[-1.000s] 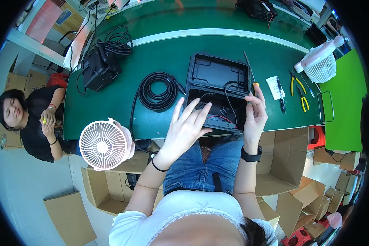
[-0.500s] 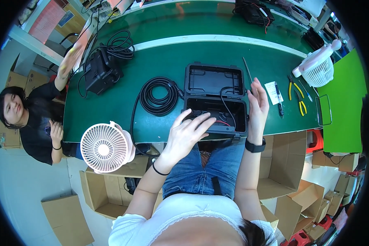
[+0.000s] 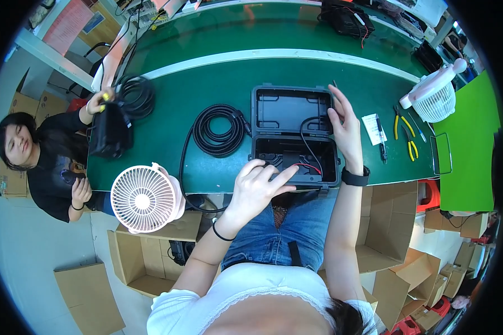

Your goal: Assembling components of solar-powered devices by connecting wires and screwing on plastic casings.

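Note:
A black plastic case (image 3: pixel 293 109) lies on the green table before me with its lid folded back. Inside its lower half are black parts, a black cable looping up toward the lid, and a short red wire (image 3: pixel 310 166). My left hand (image 3: pixel 257 187) rests at the case's front left edge, fingers spread over the opening. At the lid's right edge is my right hand (image 3: pixel 346 131), its fingers stretched out and nothing visible in them. Only the tip of a thin metal rod (image 3: pixel 335 83) shows past its fingertips. A coiled black corrugated tube (image 3: pixel 215 129) lies left of the case.
At the left, a person's hand (image 3: pixel 100 100) is on another black case (image 3: pixel 110 131) with coiled cable. A pink fan (image 3: pixel 142 198) stands at the table's front left. Rightward are a pen (image 3: pixel 382 139), paper, yellow-handled pliers (image 3: pixel 412 146) and a white fan (image 3: pixel 433 95). Cardboard boxes (image 3: pixel 388 223) stand below.
My right hand has moved up and slightly left toward the rod, which it now mostly hides. My left hand has shifted slightly lower. The other person has pulled the second case and cable leftward.

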The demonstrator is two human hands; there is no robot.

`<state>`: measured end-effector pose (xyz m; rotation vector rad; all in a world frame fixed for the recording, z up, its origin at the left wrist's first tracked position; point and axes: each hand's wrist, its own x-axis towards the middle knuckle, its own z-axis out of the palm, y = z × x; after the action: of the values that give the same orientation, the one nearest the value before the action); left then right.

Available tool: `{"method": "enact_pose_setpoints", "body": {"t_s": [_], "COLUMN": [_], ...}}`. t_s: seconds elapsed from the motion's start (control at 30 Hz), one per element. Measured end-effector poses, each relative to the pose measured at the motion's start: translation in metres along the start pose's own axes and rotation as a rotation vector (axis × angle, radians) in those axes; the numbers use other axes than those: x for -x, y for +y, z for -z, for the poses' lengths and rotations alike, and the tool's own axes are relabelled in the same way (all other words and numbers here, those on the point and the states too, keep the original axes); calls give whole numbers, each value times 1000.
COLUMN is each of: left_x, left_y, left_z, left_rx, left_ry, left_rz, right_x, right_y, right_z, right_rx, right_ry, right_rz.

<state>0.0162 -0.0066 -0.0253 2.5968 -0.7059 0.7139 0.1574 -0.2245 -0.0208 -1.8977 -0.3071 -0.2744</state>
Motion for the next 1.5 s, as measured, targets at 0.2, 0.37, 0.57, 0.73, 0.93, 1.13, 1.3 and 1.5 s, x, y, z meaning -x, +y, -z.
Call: {"method": "enact_pose_setpoints", "body": {"t_s": [0.2, 0.37, 0.57, 0.73, 0.93, 1.13, 1.3, 1.5], "left_x": [-10, -25, -60, -47, -13, -2, -4, -3], "left_y": [3, -29, -65, -62, -55, -49, -44, -51], "left_z": [10, 16, 13, -9, -22, -25, -11, -3], "left_rx": [-47, 43, 358, 362, 94, 254, 91, 389], "left_ry": [17, 8, 99, 475, 738, 709, 465, 403], "left_rz": [109, 177, 248, 180, 295, 430, 521, 464], "right_x": [23, 49, 49, 50, 68, 70, 64, 63], "right_y": [-55, -61, -44, -33, -28, -30, -26, -27], "right_z": [0, -18, -40, -46, -54, -54, -57, -59], "right_rx": [-43, 148, 247, 192, 137, 173, 199, 178], "right_ry": [65, 62, 104, 171, 229, 236, 230, 235], "right_rz": [206, 231, 234, 244, 243, 212, 233, 202]}}
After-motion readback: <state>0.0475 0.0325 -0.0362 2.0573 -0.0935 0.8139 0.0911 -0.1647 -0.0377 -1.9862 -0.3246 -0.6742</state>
